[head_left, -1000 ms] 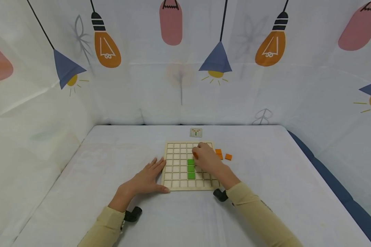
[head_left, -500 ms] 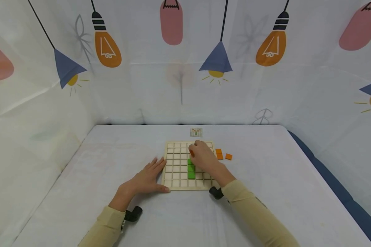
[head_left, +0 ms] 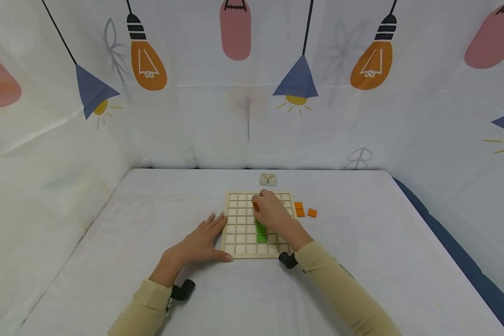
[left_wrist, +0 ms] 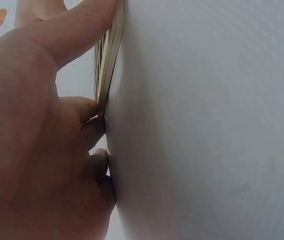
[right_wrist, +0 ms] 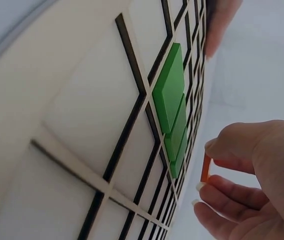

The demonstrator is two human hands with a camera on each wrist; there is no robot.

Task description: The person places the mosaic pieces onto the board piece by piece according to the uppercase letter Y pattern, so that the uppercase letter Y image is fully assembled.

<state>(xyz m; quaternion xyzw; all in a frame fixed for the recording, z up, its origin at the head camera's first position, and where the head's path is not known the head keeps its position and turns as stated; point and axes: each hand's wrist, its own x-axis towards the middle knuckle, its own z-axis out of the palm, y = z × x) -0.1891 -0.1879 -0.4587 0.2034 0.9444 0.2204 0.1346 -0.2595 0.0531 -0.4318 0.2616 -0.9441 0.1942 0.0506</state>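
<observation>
My left hand (head_left: pixel 199 242) rests at the left edge of a pale wooden grid board (head_left: pixel 240 228), fingers fairly straight. In the left wrist view, the thumb and fingertips lie along the board's side (left_wrist: pixel 111 55). Over the upper middle of the grid, my right hand (head_left: pixel 274 215) pinches an orange square tile (right_wrist: pixel 206 168) between thumb and fingers. Green square tiles (right_wrist: pixel 169 92) sit in a column of cells just below that hand in the head view; the right hand partly covers them there.
Several loose orange tiles (head_left: pixel 299 208) lie off the board's right edge, one (head_left: pixel 312 213) slightly apart. A small card with a printed grid pattern (head_left: pixel 268 179) lies behind the board. The white table (head_left: pixel 151 200) meets a patterned cloth wall (head_left: pixel 218 130) at the back.
The right hand, holding the orange tile, has moved a little left across the board and now covers the top of the green column. The left hand has stayed in place.
</observation>
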